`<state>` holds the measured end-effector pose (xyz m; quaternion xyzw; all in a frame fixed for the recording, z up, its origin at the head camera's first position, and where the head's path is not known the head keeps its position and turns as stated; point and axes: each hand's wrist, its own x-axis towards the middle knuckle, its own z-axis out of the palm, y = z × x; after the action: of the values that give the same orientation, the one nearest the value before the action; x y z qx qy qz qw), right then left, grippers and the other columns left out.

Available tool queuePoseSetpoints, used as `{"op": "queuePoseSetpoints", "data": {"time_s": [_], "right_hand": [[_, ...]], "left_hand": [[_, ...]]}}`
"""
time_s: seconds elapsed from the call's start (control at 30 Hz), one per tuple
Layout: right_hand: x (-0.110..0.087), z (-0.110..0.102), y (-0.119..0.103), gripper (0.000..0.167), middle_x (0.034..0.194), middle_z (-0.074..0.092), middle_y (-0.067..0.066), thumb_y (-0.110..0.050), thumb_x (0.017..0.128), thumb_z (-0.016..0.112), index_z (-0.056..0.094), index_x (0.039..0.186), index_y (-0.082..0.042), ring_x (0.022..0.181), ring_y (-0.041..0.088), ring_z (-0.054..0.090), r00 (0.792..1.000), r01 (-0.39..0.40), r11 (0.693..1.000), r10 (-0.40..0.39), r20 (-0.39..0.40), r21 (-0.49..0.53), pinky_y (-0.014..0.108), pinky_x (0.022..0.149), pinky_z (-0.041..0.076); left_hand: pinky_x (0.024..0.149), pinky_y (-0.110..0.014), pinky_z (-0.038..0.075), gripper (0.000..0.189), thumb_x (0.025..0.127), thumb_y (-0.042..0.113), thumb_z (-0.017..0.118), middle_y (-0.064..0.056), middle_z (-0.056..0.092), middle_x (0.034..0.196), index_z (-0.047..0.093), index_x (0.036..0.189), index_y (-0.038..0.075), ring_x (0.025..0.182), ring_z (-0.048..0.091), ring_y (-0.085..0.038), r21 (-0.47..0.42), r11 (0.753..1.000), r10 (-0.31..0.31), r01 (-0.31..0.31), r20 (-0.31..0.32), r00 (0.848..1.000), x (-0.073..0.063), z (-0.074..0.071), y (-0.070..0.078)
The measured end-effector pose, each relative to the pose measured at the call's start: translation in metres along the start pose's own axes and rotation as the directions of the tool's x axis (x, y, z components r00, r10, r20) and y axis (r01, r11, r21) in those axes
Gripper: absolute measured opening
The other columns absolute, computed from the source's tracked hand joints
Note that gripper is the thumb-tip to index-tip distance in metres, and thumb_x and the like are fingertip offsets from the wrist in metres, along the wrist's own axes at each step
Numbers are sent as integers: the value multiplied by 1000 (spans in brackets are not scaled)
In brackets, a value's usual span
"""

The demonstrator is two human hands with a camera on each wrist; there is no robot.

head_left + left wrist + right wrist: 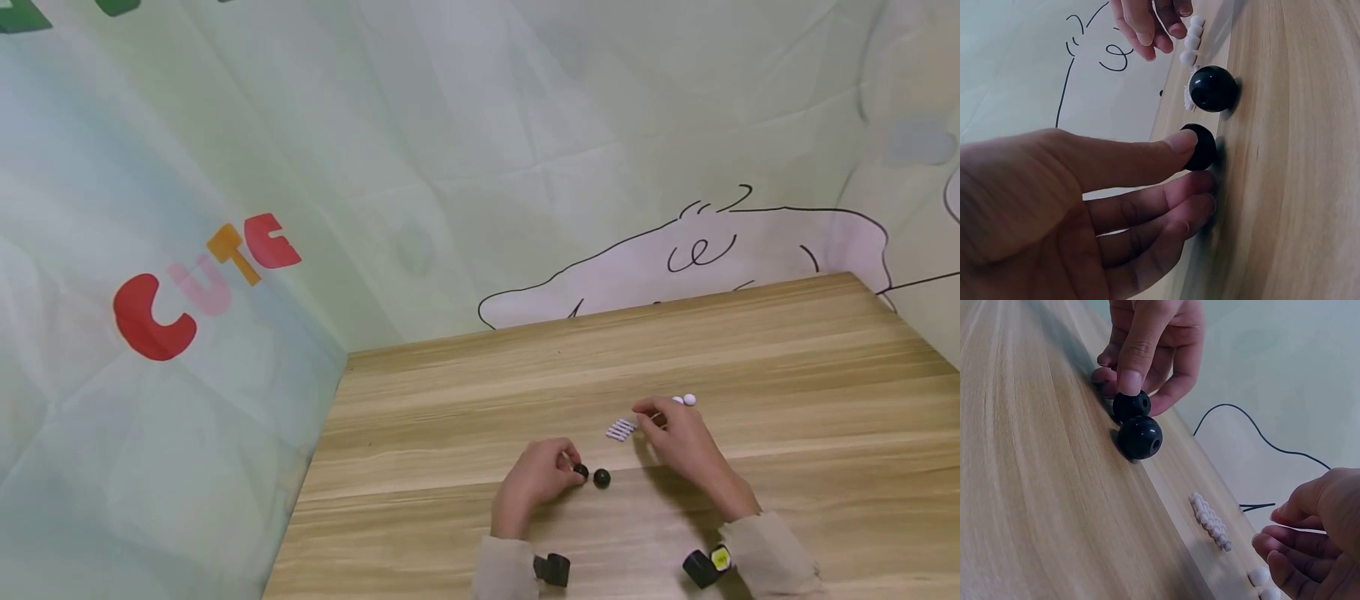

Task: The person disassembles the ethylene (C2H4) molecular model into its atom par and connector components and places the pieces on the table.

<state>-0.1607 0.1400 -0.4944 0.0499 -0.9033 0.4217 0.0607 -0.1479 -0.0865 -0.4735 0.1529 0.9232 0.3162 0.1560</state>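
Note:
Between thumb and fingers, my left hand [534,477] pinches a black ball [1200,149] low over the wooden table. Just to its right sits a second black ball [602,478], with a round hole [1155,444] visible in the right wrist view. A small bundle of short white sticks [621,430] lies side by side farther back. My right hand [686,442] hovers at the right end of those sticks, fingers loosely bent, with nothing seen between them. White balls [690,400] stand in a row behind it, partly hidden by the hand in the head view.
The wooden table [450,408] runs back to a printed cloth backdrop [450,167]. Its left edge drops off beside the hanging cloth. Black wrist devices [553,570] are strapped near both sleeves.

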Motion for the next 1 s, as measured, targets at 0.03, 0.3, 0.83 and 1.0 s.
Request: {"op": "queuePoseSetpoints", "data": {"time_s": [0.03, 0.3, 0.83, 1.0], "right_hand": [[0, 0, 0, 19, 97, 69, 13, -7, 92, 58, 67, 106, 0, 84, 21, 64, 1000, 1, 1000, -1, -1, 1, 34, 71, 51], [0, -1, -1, 18, 97, 70, 12, -7, 92, 58, 67, 106, 0, 83, 21, 65, 1000, 8, 1000, -8, -3, 2, 35, 72, 52], [-2, -3, -2, 18, 97, 69, 12, -7, 92, 58, 67, 106, -1, 84, 22, 65, 1000, 16, 1000, -16, -16, 6, 34, 71, 52], [-2, -3, -4, 19, 97, 69, 12, -7, 92, 58, 67, 107, -1, 84, 22, 65, 1000, 13, 1000, -13, -10, 8, 34, 71, 52]], "left_hand": [[55, -21, 38, 13, 82, 12, 75, 4, 58, 71, 65, 90, 9, 61, 48, -7, -5, 1000, -3, 3, 0, 1000, 0, 0, -1], [56, -21, 41, 11, 82, 13, 75, 3, 64, 74, 67, 87, 8, 63, 52, -6, -36, 999, -41, 41, 7, 999, 0, -2, -2], [54, -20, 38, 12, 80, 16, 76, 5, 59, 69, 70, 88, 10, 59, 48, -6, -8, 1000, -9, 9, -4, 1000, -5, -6, -7], [53, -20, 38, 12, 80, 17, 76, 6, 59, 68, 70, 89, 10, 59, 48, -6, -13, 1000, -9, 9, -1, 1000, -5, -6, -6]]}}
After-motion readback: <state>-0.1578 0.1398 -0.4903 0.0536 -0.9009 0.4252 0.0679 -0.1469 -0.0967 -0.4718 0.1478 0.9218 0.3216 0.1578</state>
